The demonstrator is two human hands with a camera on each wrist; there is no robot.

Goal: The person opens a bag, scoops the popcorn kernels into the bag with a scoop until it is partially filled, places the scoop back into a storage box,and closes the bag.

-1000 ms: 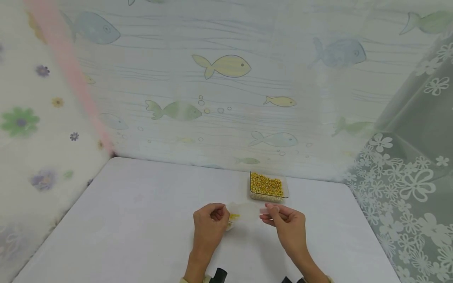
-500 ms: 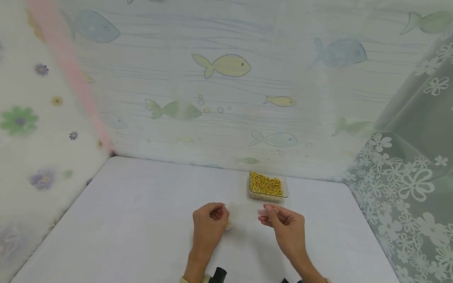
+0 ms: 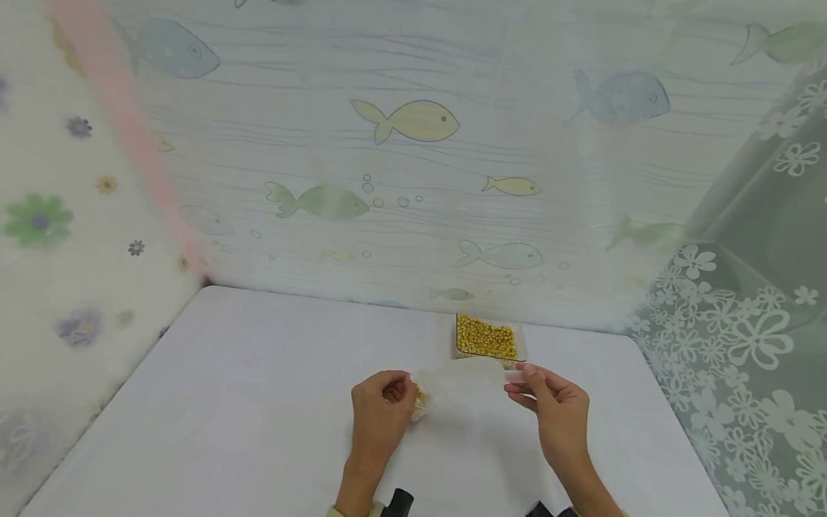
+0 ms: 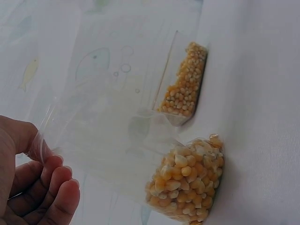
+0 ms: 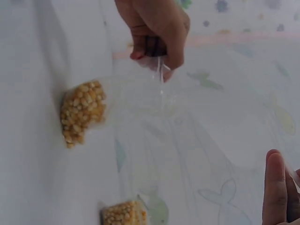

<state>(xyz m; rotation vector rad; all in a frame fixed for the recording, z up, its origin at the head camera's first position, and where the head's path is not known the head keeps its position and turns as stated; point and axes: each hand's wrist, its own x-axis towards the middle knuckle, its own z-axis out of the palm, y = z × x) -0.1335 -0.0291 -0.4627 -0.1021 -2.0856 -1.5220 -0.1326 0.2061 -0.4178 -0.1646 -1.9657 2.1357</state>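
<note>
My left hand (image 3: 384, 406) pinches the top edge of a clear plastic bag (image 4: 108, 145). Dried corn kernels (image 4: 187, 183) fill the bottom of the bag, which rests on the table. Between finger and thumb, my right hand (image 3: 558, 402) holds the handle of a translucent white scoop (image 3: 474, 373). The scoop's pale body points toward the bag and lies apart from its mouth; no kernels show in it. In the right wrist view the right fingers (image 5: 275, 187) appear at the lower right edge, and the left hand (image 5: 157, 30) grips the bag at the top.
A clear rectangular container (image 3: 522, 346) of corn kernels stands behind the hands, near the back of the white table (image 3: 258, 373). A fish-patterned curtain (image 3: 413, 215) rises behind the table. Flowered curtains (image 3: 77, 287) hang at both sides.
Yellow kernels showed by the bag's mouth a second ago and are gone from there now. My right hand has moved right with the scoop, away from the bag. The left hand stays put.
</note>
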